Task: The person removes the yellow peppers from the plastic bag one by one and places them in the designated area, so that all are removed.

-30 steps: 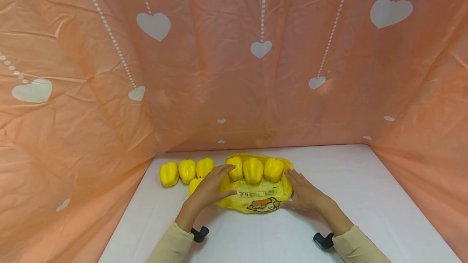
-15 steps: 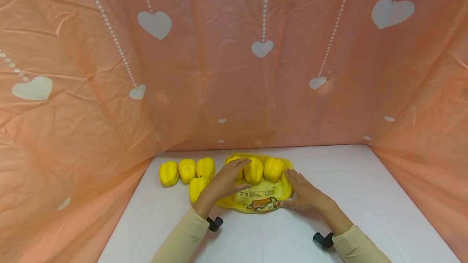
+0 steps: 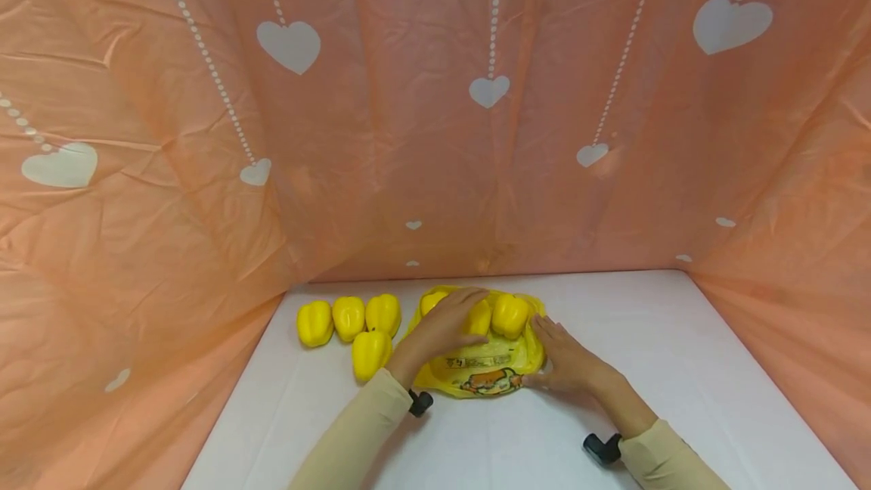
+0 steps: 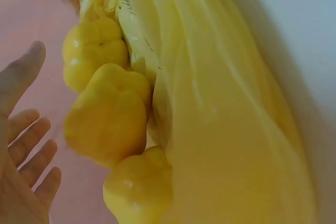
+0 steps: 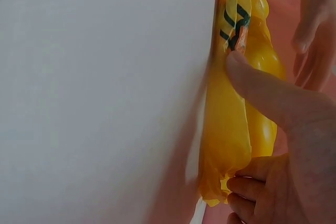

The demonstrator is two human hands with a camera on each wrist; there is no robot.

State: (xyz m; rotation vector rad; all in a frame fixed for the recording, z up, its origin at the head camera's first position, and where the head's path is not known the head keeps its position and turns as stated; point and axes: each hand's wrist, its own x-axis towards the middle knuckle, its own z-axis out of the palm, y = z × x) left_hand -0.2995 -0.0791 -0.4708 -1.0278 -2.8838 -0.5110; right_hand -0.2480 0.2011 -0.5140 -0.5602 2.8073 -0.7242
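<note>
Peppers [image 3: 479, 318], three glossy yellow blocky ones in a row, sit at the far part of a thin, see-through yellow plastic bag [image 3: 486, 360] lying on a smooth white table [image 3: 646, 339]. Whether the film covers any of them or only lies beneath is hard to judge, yellow against yellow.

The left hand [image 3: 445, 324] hangs over the left and middle peppers, fingers spread and gripping nothing; the left wrist view shows a gap between it and them. The right hand [image 3: 568, 358] has thumb and fingers apart, resting against the bag's right end without clenching it.

That light contact looks like the weak point: a sideways push from the left could make the bag slide or bunch, since little pins it down. Rounded and standing close together, the three could knock one another and roll. Pressing hard with the right thumb might stretch or tear the film. The left forearm also lies just beside a loose yellow bell pepper [image 3: 371, 355], so a careless backward sweep could bump it.
</note>
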